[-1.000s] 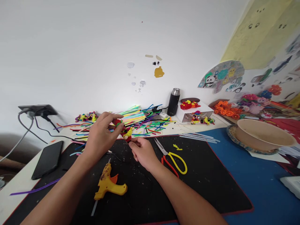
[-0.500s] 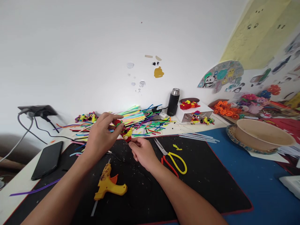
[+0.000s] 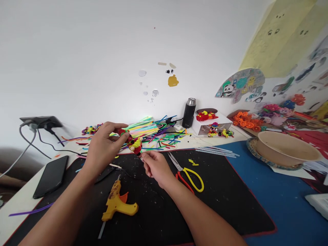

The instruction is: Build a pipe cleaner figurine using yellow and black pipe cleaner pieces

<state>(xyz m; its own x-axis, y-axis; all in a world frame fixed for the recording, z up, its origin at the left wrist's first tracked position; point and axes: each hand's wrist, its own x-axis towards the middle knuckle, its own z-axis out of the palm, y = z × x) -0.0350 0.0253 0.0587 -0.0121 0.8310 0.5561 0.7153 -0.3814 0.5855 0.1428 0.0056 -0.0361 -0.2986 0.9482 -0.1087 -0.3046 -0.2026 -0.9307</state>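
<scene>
My left hand (image 3: 105, 145) holds a small red and yellow pipe-cleaner figure (image 3: 135, 145) by its upper end, between thumb and fingers, above the black mat (image 3: 217, 191). At the figure's lower end, near a small dark part, my right hand (image 3: 155, 166) is closed in a pinch; its fingertips hide exactly what they grip there. Below the hands lies a yellow hot glue gun (image 3: 118, 204) with a glue stick poking out of its back. To the right of my right hand rest scissors (image 3: 186, 172) with one red and one yellow handle, blades slightly apart.
Loose pipe cleaners (image 3: 146, 128) are heaped along the wall. A black thermos (image 3: 189, 113) stands beside a white box (image 3: 222, 122) with finished figures. Clear glue sticks (image 3: 217, 151), a beige bowl (image 3: 287, 147), a phone (image 3: 51, 176) and a power strip (image 3: 42, 121) lie around the mat.
My left hand has shifted slightly left and turned, taking the figure's upper end with it, so more of the figure shows. My right hand stays at its lower end.
</scene>
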